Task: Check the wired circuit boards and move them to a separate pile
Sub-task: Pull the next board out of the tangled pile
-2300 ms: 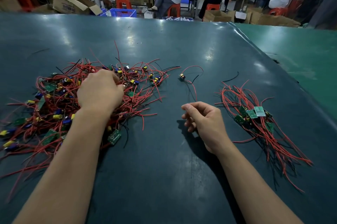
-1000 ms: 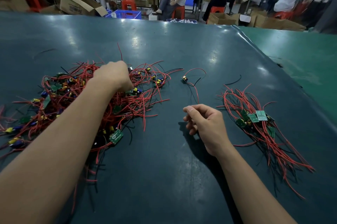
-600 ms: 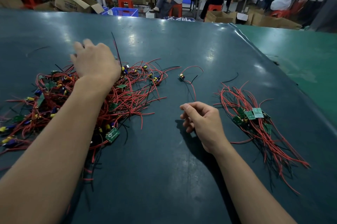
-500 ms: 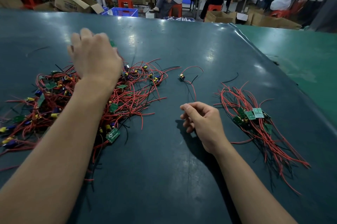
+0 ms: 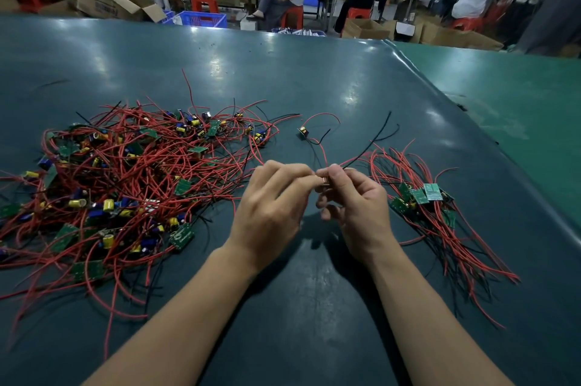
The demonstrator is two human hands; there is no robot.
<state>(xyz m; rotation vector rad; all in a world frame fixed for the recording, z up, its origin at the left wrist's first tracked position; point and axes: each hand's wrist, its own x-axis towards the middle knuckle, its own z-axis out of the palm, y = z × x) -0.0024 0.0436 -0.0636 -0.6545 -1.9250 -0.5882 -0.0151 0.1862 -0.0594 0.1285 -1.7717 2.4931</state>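
Between the two piles, your left hand [image 5: 267, 212] and right hand [image 5: 356, 206] pinch one small board [image 5: 325, 181] above the dark surface [image 5: 283, 77]. The big tangle [image 5: 125, 178] lies left, the sorted pile [image 5: 421, 200] right; a stray board [image 5: 302, 133] sits just beyond.

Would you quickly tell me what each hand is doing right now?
Left hand: pinching the board.
Right hand: pinching the same board.
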